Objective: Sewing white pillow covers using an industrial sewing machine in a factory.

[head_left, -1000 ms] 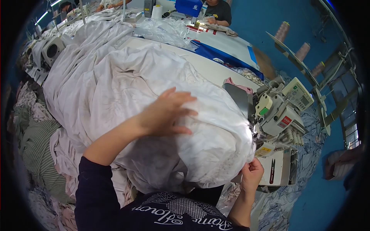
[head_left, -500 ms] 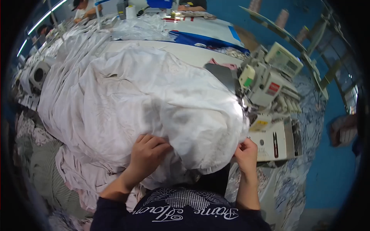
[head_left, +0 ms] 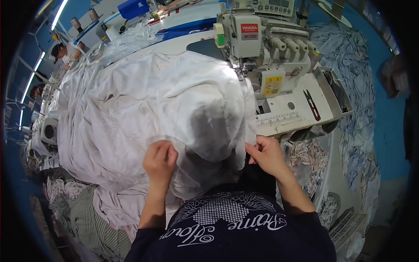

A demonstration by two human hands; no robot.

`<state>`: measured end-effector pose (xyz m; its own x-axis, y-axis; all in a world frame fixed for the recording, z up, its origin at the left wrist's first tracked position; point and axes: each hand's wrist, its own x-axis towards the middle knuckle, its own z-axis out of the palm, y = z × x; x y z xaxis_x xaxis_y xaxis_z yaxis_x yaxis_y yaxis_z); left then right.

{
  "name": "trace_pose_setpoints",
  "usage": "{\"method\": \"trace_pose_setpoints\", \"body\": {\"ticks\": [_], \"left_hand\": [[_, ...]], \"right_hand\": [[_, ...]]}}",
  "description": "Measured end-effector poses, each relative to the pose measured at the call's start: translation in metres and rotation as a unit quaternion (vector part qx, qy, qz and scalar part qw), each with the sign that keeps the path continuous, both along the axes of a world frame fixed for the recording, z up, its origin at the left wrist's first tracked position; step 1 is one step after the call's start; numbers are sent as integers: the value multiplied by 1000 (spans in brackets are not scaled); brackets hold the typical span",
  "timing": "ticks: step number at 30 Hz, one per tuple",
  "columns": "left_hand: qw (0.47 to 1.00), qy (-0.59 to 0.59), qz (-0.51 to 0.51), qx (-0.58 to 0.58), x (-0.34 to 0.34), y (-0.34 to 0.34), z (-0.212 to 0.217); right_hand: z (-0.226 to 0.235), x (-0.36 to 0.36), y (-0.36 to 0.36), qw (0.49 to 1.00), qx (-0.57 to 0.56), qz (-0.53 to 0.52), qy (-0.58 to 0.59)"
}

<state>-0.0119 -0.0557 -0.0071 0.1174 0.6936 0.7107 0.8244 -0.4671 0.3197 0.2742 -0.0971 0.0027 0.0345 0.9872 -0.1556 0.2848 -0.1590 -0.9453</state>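
Observation:
A large heap of white fabric (head_left: 131, 105) spreads across the table in soft folds. Its right edge runs up to the lit needle area of an overlock sewing machine (head_left: 244, 48). My right hand (head_left: 267, 156) pinches that edge between thumb and fingers, just in front of the machine's bed. My left hand (head_left: 160, 161) is closed on the near side of the cloth, thumb and fingertips together on a fold. A dark shadow falls on the fabric between my hands.
Red-handled thread snips (head_left: 312, 107) lie on the machine's bed, beside an open-topped tray (head_left: 334, 89). Green striped cloth (head_left: 94, 214) is heaped at lower left. Bluish printed fabric (head_left: 345, 65) hangs at right. Another person (head_left: 65, 52) sits at far left.
The view has swung right, bringing the machine nearer the middle. My right hand still holds the fabric's edge, which now lies straighter toward the needle. My left hand remains on the near fold.

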Motion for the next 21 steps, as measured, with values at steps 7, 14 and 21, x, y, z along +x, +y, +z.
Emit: {"method": "trace_pose_setpoints", "body": {"ticks": [7,14,21], "left_hand": [[992,22,80,96,-42,17,54],[959,57,199,194,-92,38,104],[974,90,208,-1,-89,53,63]], "right_hand": [[-2,8,-18,990,45,-59,120],[5,10,-22,982,84,-124,112],[-72,8,-38,977,-116,179,11]]}}
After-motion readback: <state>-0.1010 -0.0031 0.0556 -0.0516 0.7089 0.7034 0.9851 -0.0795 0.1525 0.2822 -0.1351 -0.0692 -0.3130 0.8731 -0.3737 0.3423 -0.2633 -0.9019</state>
